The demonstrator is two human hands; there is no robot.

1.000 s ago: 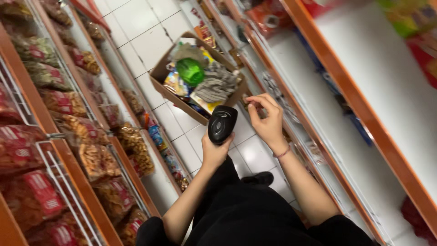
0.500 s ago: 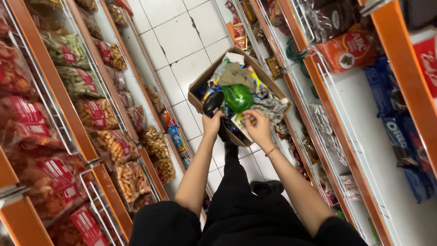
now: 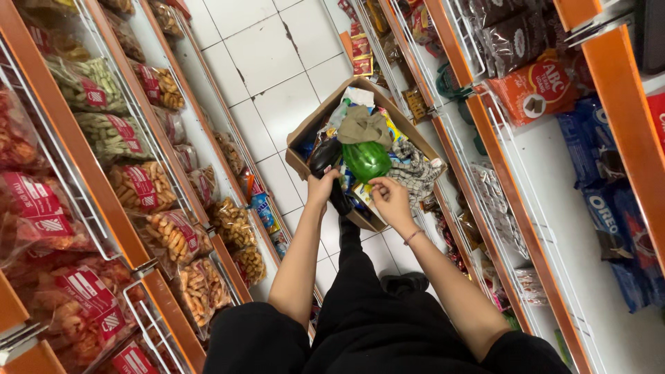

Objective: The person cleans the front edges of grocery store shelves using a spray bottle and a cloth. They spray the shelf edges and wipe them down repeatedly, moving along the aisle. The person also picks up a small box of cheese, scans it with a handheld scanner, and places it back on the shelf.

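1. The cardboard box [image 3: 305, 149] sits on the white tiled floor [image 3: 263, 62] of a shop aisle, and everything else is placed from it.
2. The left hand [image 3: 322, 188], at the box's near edge, is closed around a black handheld scanner [image 3: 325, 156] that pokes over the goods inside.
3. The right hand [image 3: 388, 197], also at the near edge, pinches the lower rim of a green glossy packet [image 3: 367, 161] between curled fingers.
4. The packet lies on top of the heap in the middle of the box. It looks smooth, rounded and shiny, like slippery film.
5. Judged from this grip, the packet could slide out of the pinch and drop back among the goods, since only its edge is held.
6. The box is piled high; a tug might spill the grey patterned cloth [image 3: 412, 173] over its right side.
7. Snack bags [image 3: 142, 183] hang on racks left of the box.
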